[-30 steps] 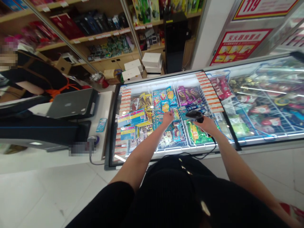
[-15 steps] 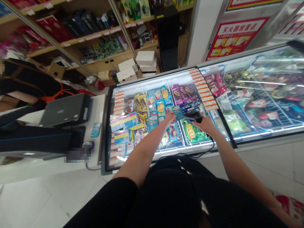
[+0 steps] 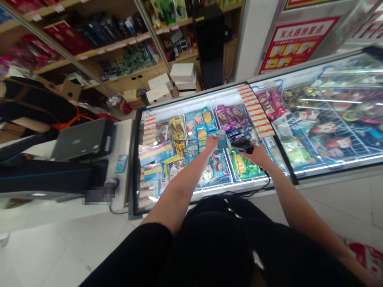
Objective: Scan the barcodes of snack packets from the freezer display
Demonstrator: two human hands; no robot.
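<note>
Over the glass-topped freezer (image 3: 206,196), my left hand (image 3: 212,142) is closed on a small teal packet (image 3: 222,139) covered in small print. My right hand (image 3: 257,156) grips a black handheld barcode scanner (image 3: 243,144). The scanner's head faces left toward the packet, with a small gap between them. A black cable (image 3: 268,181) trails from the scanner down along the freezer's front edge. Beneath my hands, ice cream packs (image 3: 202,133) in blue, yellow, purple and green wrappers lie in wire baskets.
Left of the freezer, a counter (image 3: 123,137) bears a dark monitor-like device (image 3: 82,139) and another teal packet (image 3: 121,164). A person in dark clothes (image 3: 32,105) stands behind it. White boxes (image 3: 183,73) are stacked beyond the freezer, before stocked shelves (image 3: 119,42). A second freezer section (image 3: 323,119) extends right.
My left hand has shifted slightly left and up, and the teal packet now shows more of its flat face. The scanner in my right hand has barely moved.
</note>
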